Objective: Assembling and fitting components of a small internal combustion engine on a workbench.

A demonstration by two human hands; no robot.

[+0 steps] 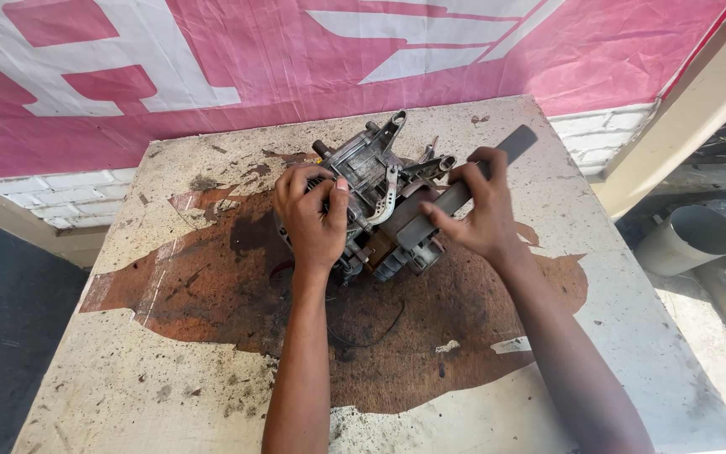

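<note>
Motor (380, 202) sits on a stained table (598, 277), left hand (313, 214) gripping its housing, right hand (476, 210) clasping a flat grey bar (510, 147).

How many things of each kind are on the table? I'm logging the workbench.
Motor assembly: 1
Flat grey bar, in the right hand: 1
Loose dark wire: 1
Left hand rests on the motor.
Total: 3

grey metal motor (376, 197), dark grey flat bar (472, 181), off-white surface (632, 336) with a brown stain, pink and white banner (296, 59), white bricks (77, 189)
</note>
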